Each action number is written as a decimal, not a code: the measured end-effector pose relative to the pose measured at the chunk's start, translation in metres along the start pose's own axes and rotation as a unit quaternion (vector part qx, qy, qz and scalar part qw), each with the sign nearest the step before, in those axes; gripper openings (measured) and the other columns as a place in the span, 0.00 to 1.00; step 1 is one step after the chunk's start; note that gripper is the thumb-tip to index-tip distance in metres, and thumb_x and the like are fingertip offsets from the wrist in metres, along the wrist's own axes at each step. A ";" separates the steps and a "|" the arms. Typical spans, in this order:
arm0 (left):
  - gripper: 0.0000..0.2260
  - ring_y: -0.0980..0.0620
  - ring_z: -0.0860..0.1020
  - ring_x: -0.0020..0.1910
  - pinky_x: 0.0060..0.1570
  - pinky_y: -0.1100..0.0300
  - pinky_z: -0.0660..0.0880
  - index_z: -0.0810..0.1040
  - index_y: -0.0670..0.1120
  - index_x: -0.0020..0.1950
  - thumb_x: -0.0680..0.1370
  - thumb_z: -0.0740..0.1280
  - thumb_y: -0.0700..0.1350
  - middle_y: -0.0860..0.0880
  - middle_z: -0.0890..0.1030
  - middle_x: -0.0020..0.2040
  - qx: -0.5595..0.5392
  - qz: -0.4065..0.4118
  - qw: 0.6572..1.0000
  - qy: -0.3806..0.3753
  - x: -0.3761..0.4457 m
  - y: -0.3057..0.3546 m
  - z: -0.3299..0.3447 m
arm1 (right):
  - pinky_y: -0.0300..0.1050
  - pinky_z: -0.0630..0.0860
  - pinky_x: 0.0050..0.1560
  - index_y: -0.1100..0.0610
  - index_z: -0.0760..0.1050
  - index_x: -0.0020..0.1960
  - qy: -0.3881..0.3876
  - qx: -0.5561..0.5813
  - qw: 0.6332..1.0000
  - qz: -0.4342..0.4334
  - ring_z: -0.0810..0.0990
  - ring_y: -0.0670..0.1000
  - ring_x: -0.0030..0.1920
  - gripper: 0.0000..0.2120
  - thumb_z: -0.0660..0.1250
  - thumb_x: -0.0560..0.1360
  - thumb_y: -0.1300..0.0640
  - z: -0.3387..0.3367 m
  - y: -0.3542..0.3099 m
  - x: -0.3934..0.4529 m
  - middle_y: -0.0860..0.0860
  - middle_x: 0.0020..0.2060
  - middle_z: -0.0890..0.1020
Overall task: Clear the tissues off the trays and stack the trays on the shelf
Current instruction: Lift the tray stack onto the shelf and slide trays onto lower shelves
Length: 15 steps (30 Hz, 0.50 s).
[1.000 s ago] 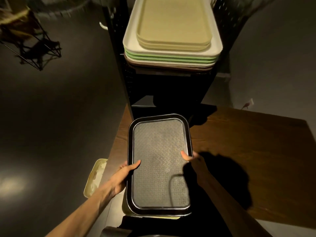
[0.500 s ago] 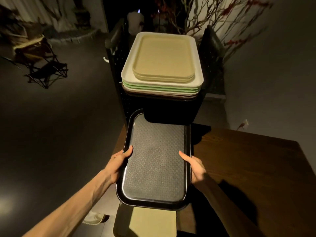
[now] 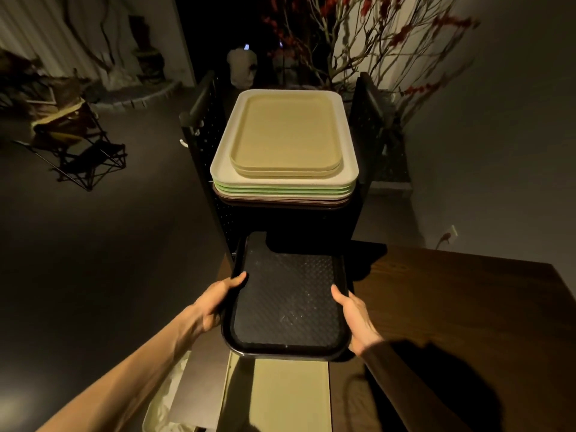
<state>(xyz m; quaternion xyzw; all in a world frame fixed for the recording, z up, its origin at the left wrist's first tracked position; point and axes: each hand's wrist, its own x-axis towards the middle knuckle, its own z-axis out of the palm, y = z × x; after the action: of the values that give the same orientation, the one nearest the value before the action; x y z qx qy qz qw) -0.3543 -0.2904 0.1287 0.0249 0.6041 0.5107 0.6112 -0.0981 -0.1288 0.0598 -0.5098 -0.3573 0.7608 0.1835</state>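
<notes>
Forward goes the black tray point(image 3: 288, 299), its far end now tucked into the dark lower opening of the shelf point(image 3: 204, 141) where half a second ago it only reached the front edge. Left hand point(image 3: 215, 302) is clamped on the tray's left rim, thumb over the top; right hand point(image 3: 353, 316) is clamped on the right rim the same way, so the tray hangs level between them at centre frame, clear of tissues. To finish well, I'd say keep it flat, keep both sides advancing evenly so the corners don't catch the perforated side panels, and let go only once it's bearing on the shelf. Counting up: on the top of the shelf, a stack of trays point(image 3: 285, 182), two tan ones nested on a cream one, then what look like three green edges and a couple of brown ones beneath, though the lowest are too dark to number surely. One olive tray point(image 3: 291, 397) waits on the wooden table point(image 3: 452, 307) at bottom centre, and one pale bin point(image 3: 162, 406) holding crumpled tissue sits lower left.
</notes>
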 end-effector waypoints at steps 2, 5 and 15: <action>0.23 0.38 0.81 0.57 0.60 0.45 0.77 0.78 0.36 0.63 0.74 0.72 0.49 0.37 0.82 0.59 0.004 -0.028 0.999 -0.019 -0.009 -0.010 -0.002 | 0.59 0.80 0.59 0.55 0.67 0.74 0.008 0.007 1.000 0.007 0.81 0.59 0.60 0.45 0.79 0.64 0.39 0.011 -0.012 -0.006 0.56 0.63 0.80; 0.20 0.36 0.83 0.52 0.52 0.42 0.79 0.76 0.34 0.62 0.74 0.73 0.43 0.33 0.82 0.55 0.003 -0.068 0.997 -0.047 -0.022 -0.028 -0.004 | 0.53 0.81 0.51 0.59 0.76 0.65 0.004 0.003 1.000 0.004 0.83 0.59 0.56 0.25 0.74 0.74 0.46 0.021 -0.028 -0.005 0.57 0.56 0.84; 0.26 0.35 0.84 0.45 0.36 0.48 0.84 0.69 0.36 0.67 0.73 0.74 0.42 0.37 0.81 0.43 -0.024 -0.023 0.999 -0.023 -0.011 -0.033 -0.009 | 0.55 0.85 0.43 0.62 0.64 0.68 -0.100 -0.110 0.977 0.151 0.85 0.65 0.51 0.37 0.80 0.68 0.52 0.010 -0.030 -0.037 0.68 0.57 0.81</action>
<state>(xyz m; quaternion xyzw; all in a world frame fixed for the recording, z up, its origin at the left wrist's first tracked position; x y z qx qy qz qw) -0.3387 -0.3190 0.1127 0.0080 0.5783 0.5097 0.6369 -0.0945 -0.1357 0.1072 -0.4960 -0.3741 0.7831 -0.0269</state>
